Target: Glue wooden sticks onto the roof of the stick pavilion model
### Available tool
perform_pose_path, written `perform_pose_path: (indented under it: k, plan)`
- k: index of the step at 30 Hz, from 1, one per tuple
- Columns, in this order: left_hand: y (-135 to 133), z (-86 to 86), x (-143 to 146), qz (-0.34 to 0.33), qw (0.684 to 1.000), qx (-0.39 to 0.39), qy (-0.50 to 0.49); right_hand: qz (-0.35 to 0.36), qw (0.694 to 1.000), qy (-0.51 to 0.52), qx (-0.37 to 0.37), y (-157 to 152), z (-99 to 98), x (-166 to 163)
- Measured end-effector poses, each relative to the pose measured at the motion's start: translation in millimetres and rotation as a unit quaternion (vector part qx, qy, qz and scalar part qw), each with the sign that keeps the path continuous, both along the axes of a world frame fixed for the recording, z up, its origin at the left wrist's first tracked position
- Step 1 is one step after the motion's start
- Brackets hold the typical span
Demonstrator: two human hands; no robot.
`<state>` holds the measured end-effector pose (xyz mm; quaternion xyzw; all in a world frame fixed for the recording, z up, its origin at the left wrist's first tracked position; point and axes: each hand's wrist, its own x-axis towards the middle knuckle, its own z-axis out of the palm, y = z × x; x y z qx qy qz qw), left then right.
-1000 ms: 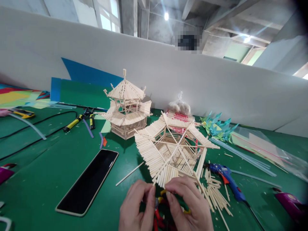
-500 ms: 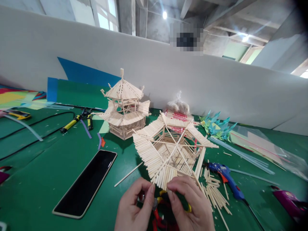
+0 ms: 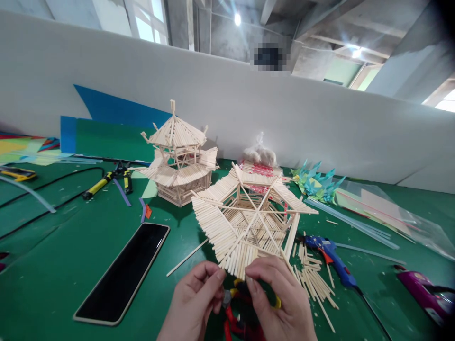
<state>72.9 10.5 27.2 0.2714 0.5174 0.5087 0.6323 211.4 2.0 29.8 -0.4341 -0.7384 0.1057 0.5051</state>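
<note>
Two hands meet at the near edge of the green table (image 3: 71, 237), fingertips pinched together just below the rim of a stick roof panel. The left hand (image 3: 194, 300) has its thumb and forefinger closed, and the right hand (image 3: 279, 298) curls the same way opposite it; what the grip of each holds is too small and too covered to make out, though a yellow and red-handled tool (image 3: 236, 315) lies right under them, partly hidden by the fingers. The unfinished stick roof (image 3: 245, 222), a six-sided frame of thin wooden sticks, stands tilted on the table, its lower edge touching or nearly touching the fingertips. Behind it to the left stands a finished two-tier stick pavilion (image 3: 177, 163), upright. A dark phone (image 3: 122, 272) lies flat left of the hands, with a single loose stick (image 3: 186, 257) between it and the roof. Right of the hands a heap of loose sticks (image 3: 314, 282) spreads out, and just beyond it lies a blue glue gun (image 3: 329, 253). Yellow-handled pliers (image 3: 104, 180) rest far left, teal paper shapes (image 3: 314, 182) against the white wall.
</note>
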Motion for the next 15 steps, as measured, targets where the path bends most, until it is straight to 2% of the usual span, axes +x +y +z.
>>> perform_pose_path:
  k: [7, 15]
  plan:
    - [6.1, 11.7, 3.6, 0.030, 1.000, 0.007, 0.001, -0.004, 1.000, 0.007, 0.011, -1.3, 1.7, 1.4]
    - [-5.0, -5.1, -0.1, -0.022, 0.996, -0.016, -0.084, 0.016, 1.000, -0.009, -0.010, -3.8, -2.8, 7.1]
